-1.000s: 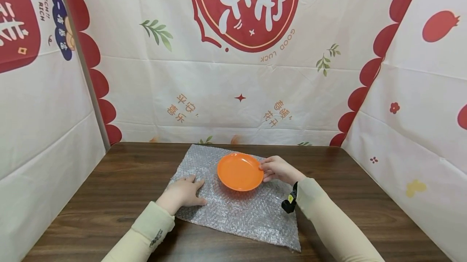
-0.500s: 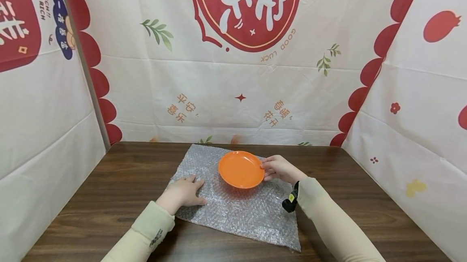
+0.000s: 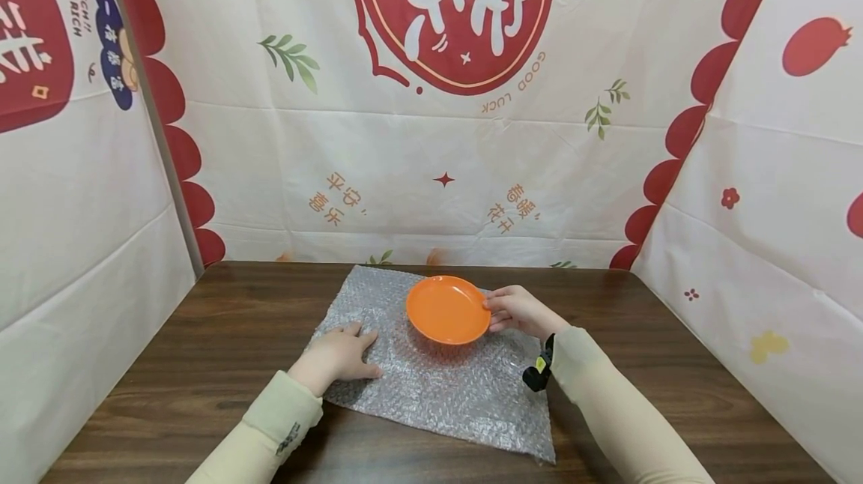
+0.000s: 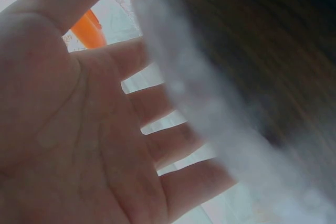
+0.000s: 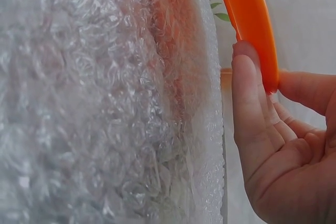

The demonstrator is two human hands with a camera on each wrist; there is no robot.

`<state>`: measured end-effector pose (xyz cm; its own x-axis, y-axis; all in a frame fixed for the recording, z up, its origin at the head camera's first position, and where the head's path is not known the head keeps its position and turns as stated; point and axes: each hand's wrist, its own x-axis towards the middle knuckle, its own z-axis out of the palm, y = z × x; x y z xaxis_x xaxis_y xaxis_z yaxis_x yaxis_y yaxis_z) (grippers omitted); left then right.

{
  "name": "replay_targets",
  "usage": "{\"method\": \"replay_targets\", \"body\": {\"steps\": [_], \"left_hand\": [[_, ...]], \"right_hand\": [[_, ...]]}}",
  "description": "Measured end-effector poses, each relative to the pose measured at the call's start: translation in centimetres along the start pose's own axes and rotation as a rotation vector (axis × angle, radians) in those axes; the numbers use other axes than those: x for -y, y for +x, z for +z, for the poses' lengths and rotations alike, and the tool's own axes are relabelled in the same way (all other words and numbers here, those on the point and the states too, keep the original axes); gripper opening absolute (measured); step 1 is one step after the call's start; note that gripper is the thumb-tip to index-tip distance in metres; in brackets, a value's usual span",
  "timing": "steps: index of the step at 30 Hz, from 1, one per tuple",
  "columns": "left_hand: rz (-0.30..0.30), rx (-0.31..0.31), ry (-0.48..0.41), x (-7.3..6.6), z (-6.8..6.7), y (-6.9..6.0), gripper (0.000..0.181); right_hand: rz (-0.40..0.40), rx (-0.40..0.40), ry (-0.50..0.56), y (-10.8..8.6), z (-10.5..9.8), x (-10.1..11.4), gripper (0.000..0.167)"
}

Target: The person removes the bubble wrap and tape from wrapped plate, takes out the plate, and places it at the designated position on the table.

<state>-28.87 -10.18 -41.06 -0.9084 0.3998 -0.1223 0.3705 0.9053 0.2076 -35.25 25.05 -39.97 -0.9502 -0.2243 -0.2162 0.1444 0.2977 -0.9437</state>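
An orange plate [image 3: 448, 310] is held above a sheet of bubble wrap [image 3: 465, 394], tilted a little. My right hand [image 3: 522, 312] pinches its right rim; in the right wrist view the thumb lies on one face of the plate [image 5: 254, 19] and fingers [image 5: 249, 87] on the other, apart from the wrap. My left hand [image 3: 340, 355] rests on the left part of the bubble wrap with fingers spread. In the left wrist view the wrap's edge [image 4: 178, 82] hides the tips of the straight fingers [image 4: 152, 103].
The bubble wrap lies at a slant on a dark wooden table [image 3: 222, 334]. Printed cloth [image 3: 404, 139] walls stand at the back and both sides. A black strap with a small device [image 3: 539, 368] sits on the right wrist.
My right hand has raised the plate slightly, moving it a bit away from me and to the right. The left hand has stayed in place on the bubble wrap.
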Motion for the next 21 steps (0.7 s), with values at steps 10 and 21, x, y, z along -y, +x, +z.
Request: {"method": "replay_targets", "body": {"steps": [10,21], "left_hand": [[-0.004,0.005,0.005,0.02,-0.07,0.09,0.074],[-0.013,0.007,0.005,-0.04,-0.13,-0.05,0.074]], "right_hand": [[-0.007,-0.022,0.044,0.07,-0.57,-0.20,0.045],[-0.003,-0.035,0.061,-0.26,-0.86,0.00,0.043]]}}
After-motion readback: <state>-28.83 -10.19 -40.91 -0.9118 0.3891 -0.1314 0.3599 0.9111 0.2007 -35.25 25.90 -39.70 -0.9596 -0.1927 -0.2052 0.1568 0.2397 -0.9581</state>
